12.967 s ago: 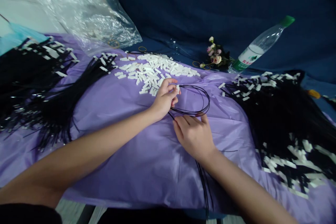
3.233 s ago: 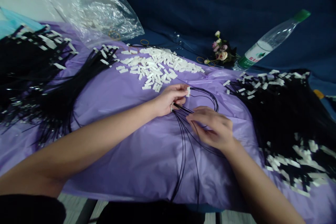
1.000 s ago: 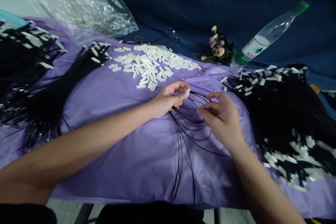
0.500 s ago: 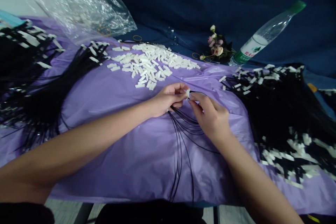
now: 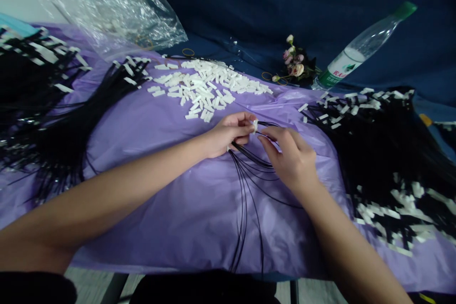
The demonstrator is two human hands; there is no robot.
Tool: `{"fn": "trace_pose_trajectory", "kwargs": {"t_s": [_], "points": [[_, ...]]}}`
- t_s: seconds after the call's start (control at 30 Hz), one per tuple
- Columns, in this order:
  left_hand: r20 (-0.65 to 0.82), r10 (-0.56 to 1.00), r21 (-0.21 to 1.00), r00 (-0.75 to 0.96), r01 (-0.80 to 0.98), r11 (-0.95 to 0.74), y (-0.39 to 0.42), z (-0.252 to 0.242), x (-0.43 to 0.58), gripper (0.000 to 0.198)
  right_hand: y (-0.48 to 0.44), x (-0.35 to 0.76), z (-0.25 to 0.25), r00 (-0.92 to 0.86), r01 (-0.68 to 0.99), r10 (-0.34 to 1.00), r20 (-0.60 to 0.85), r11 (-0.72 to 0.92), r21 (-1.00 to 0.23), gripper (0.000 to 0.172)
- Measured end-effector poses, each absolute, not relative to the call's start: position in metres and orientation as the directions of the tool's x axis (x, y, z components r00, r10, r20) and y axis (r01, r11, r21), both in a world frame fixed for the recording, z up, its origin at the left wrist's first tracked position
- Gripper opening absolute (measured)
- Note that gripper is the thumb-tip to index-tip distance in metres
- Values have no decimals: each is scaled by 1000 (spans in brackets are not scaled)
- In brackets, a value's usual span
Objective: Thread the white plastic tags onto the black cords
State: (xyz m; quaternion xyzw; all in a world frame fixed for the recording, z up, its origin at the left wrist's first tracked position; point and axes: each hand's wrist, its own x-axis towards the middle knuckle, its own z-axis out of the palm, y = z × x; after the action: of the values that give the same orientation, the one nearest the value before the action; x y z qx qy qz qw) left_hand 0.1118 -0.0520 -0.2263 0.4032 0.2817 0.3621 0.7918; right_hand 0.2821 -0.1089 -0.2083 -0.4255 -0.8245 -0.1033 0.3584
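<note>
Near the middle of the purple-covered table, my left hand (image 5: 230,135) pinches a small white connector (image 5: 255,126) between thumb and fingertips. Thin black wires (image 5: 251,154) come out of that hand; some run right under my right hand, others hang toward the table's front edge. Just right of the connector, my right hand (image 5: 294,156) is closed, thumb and index finger close together around a thin black wire that leads to the connector. A heap of white connectors (image 5: 203,85) lies beyond my hands.
Bundles of black wires with white ends lie at the left (image 5: 71,128) and right (image 5: 384,147) on the purple cover (image 5: 171,218). Behind are a clear plastic bag (image 5: 117,9), small artificial flowers (image 5: 296,69) and a tilted green-capped bottle (image 5: 356,57).
My right hand has moved slightly right, away from the connector, and more of the wires between the two hands now shows. My left hand has stayed nearly in place.
</note>
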Motion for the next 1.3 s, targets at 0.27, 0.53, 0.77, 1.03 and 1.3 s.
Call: {"fn": "trace_pose_trajectory", "kwargs": {"t_s": [0.27,0.53,0.77,1.03,1.3], "points": [[-205,812,803,547,-381,459,-46,-225,108,10,-145,300,-170,-608,540,699,375,711,-449,27],[-255,772,786,583,-340,516,-43,-221,103,8,-138,301,-181,-771,435,593,232,757,-488,34],[-267,763,768,588,-348,537,-41,-223,103,11,-135,300,-177,-769,345,575,278,741,-576,22],[-247,790,754,561,-400,521,-44,-223,106,19,-104,325,-195,98,-20,956,277,280,-960,32],[-242,791,767,562,-388,510,-46,-223,108,16,-89,352,-200,334,-230,922,197,283,-931,19]]}}
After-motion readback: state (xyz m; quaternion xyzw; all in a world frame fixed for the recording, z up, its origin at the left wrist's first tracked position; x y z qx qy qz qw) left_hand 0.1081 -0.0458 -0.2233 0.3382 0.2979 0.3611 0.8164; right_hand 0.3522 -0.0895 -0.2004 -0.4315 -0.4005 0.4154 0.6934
